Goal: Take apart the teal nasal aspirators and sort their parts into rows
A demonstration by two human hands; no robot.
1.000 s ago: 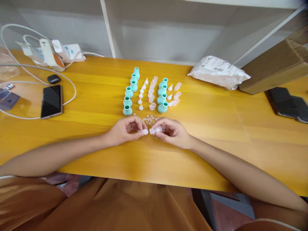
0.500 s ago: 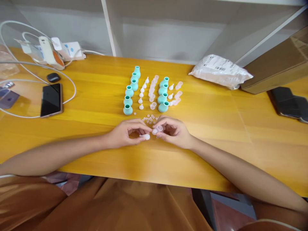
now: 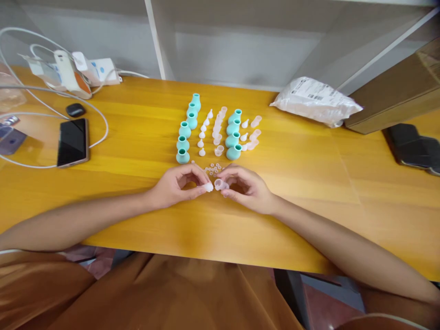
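My left hand [image 3: 184, 183] pinches a small white bulb-shaped piece [image 3: 208, 187] between thumb and fingers, its rounded end facing right. Close by on the right, my right hand [image 3: 245, 188] grips a clear plastic cup-like piece [image 3: 220, 184] with its open mouth turned left. A narrow gap separates the two pieces. Just beyond the hands lies a cluster of tiny clear rings [image 3: 213, 168]. Behind them stand two columns of teal bulbs [image 3: 184, 129], with white bulb-shaped pieces [image 3: 202, 135] and clear plastic pieces [image 3: 217, 128] lined up between and to the right.
On the left are a phone [image 3: 73, 142], a black earbud case [image 3: 75, 110] and chargers with white cables [image 3: 70, 75]. A white plastic package [image 3: 316, 101], a cardboard box [image 3: 395, 91] and a dark folded object [image 3: 412, 146] occupy the right. Shelf panels border the back.
My left hand has raised the white piece slightly and brought it level with the clear piece. My right hand has turned the clear piece so its mouth faces left.
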